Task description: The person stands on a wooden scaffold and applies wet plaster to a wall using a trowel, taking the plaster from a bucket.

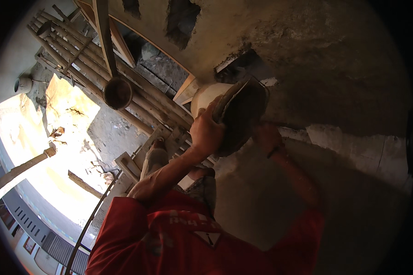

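Note:
My left hand is closed around the near rim of a tilted pail-like vessel. Its outside is pale, and its wide, dark mouth faces right toward the wall. My right hand, a dark band at the wrist, is close to the vessel's right side in deep shadow. Its fingers look curled, but I cannot make out what is in them. Both arms reach forward from red sleeves. In front of them rises a rough grey-brown plastered wall with a dark rectangular hole just beyond the vessel.
Below and to the left, a scaffold of bamboo poles runs diagonally, with my feet near its planks. A dark round bucket is beside an upright wooden post. A pale ledge crosses the wall at right. Sunlit ground lies far below left.

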`<state>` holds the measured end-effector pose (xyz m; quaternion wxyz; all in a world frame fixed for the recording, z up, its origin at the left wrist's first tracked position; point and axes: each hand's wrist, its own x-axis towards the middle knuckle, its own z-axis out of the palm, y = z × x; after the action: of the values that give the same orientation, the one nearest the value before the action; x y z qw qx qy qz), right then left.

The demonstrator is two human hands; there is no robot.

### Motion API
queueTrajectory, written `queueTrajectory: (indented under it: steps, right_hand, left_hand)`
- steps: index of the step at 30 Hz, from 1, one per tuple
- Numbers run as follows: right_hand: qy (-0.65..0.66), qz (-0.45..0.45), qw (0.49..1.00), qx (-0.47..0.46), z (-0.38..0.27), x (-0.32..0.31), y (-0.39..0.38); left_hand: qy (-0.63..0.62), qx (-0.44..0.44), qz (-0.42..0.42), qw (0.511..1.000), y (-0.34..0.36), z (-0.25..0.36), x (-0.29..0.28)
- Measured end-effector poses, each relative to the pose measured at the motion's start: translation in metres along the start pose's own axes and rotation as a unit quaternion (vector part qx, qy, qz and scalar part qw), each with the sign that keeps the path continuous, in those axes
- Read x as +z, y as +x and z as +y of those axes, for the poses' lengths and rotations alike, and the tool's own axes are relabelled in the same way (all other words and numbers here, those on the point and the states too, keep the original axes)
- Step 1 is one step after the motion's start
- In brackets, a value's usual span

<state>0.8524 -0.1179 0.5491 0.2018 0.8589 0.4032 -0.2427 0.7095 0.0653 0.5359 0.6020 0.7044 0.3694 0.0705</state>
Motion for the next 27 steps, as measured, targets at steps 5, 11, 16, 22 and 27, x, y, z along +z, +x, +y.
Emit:
queueTrajectory:
  steps: [5,11,16,22,27]
  right_hand:
    - [0.304,0.144,0.933,-0.126,-0.005,0.059,-0.016]
    - [0.427,0.199,0.881,-0.039,0.001,0.033,-0.038]
    - [0.297,0.269,0.915,-0.053,0.025,0.002,-0.045]
    - [0.322,0.212,0.923,-0.012,0.03,-0.049,-0.061]
    - [0.297,0.138,0.943,-0.06,0.028,-0.118,-0.086]
  left_hand:
    - [-0.011,0.005,-0.016,1.0,-0.001,0.001,0.005]
    - [-0.239,-0.01,-0.013,0.971,0.016,-0.018,0.007]
    - [-0.317,-0.056,0.002,0.947,0.036,-0.032,0.026]
    - [-0.431,-0.086,0.007,0.898,0.056,-0.042,0.047]
    - [-0.455,-0.072,0.015,0.887,0.072,-0.053,0.059]
